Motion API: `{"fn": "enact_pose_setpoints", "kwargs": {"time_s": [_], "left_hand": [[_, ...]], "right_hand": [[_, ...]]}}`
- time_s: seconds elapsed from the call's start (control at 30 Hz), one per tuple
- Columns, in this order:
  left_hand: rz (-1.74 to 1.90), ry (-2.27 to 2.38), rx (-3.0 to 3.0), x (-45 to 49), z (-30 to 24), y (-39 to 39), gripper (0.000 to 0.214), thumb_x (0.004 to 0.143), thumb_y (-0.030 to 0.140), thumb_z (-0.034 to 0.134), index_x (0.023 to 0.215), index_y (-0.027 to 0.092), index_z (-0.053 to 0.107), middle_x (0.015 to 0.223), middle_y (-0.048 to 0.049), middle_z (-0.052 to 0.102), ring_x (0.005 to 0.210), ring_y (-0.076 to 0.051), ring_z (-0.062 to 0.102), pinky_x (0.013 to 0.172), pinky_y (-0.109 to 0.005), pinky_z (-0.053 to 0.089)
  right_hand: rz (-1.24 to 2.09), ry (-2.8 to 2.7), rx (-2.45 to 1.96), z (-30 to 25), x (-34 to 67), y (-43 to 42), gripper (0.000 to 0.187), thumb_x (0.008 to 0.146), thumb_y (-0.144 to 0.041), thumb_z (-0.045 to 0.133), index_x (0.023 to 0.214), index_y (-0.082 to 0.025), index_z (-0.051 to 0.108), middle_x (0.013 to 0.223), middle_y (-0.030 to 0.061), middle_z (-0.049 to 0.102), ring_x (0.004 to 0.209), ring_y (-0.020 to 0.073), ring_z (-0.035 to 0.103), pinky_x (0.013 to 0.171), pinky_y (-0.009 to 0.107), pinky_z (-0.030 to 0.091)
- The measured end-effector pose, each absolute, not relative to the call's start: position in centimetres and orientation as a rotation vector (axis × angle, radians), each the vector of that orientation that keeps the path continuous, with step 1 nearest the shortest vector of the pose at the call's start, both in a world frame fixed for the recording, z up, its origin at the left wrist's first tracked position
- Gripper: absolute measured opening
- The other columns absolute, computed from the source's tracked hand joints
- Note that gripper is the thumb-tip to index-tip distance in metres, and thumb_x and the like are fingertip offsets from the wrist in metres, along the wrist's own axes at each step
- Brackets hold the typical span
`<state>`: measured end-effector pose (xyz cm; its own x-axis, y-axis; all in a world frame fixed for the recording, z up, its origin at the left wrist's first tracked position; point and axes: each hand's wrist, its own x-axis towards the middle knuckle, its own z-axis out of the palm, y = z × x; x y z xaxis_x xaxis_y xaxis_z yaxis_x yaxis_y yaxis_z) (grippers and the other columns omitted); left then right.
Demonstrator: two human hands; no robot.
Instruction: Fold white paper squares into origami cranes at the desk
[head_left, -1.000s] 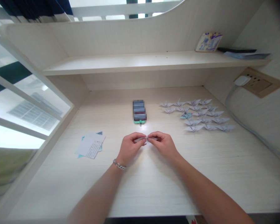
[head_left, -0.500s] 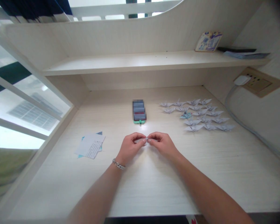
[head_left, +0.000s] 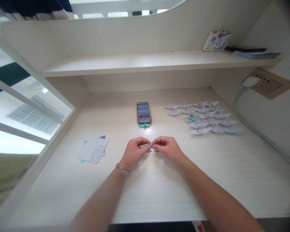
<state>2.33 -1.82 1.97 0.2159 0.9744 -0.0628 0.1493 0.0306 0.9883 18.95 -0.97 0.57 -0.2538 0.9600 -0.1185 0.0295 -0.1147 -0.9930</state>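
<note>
My left hand [head_left: 134,151] and my right hand [head_left: 166,148] meet at the middle of the pale wooden desk [head_left: 159,190]. Both pinch a small folded piece of grey-white paper [head_left: 147,146] between thumb and fingertips, just above the desk top. Most of the paper is hidden by my fingers. A silver bracelet [head_left: 122,169] sits on my left wrist. Several folded paper cranes [head_left: 204,117] lie in rows on the desk to the right, beyond my right hand.
A phone [head_left: 144,114] lies flat just beyond my hands. A few loose paper sheets [head_left: 93,150] lie at the left. A shelf [head_left: 145,61] above holds a small packet [head_left: 216,41] and flat items. A wall socket [head_left: 265,85] with a cable is at the right.
My hands have stayed in place with small finger movements on the paper. The view has shifted slightly.
</note>
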Motion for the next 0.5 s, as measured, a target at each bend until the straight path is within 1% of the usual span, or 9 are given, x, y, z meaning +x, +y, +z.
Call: {"fn": "enact_pose_setpoints", "kwargs": {"time_s": [0.2, 0.5], "left_hand": [[0.956, 1.133, 1.304, 2.51, 2.44, -1.77, 0.013, 0.068, 0.023, 0.062, 0.075, 0.012, 0.064, 0.07, -0.0033, 0.064, 0.06, -0.013, 0.061, 0.06, -0.026, 0.051], [0.971, 1.147, 1.298, 2.46, 2.52, -1.76, 0.011, 0.068, 0.021, 0.061, 0.075, 0.013, 0.065, 0.071, -0.0031, 0.064, 0.061, -0.014, 0.062, 0.06, -0.025, 0.051]], "right_hand": [[1.582, -1.135, -1.175, 1.23, 18.57, -1.37, 0.017, 0.059, -0.026, 0.069, 0.072, -0.016, 0.069, 0.063, 0.0012, 0.064, 0.058, 0.0125, 0.059, 0.056, 0.026, 0.049], [1.569, -1.153, -1.113, 0.71, 18.73, -1.26, 0.02, 0.058, -0.029, 0.071, 0.074, -0.017, 0.07, 0.067, 0.0019, 0.066, 0.061, 0.0145, 0.06, 0.061, 0.03, 0.052]]}}
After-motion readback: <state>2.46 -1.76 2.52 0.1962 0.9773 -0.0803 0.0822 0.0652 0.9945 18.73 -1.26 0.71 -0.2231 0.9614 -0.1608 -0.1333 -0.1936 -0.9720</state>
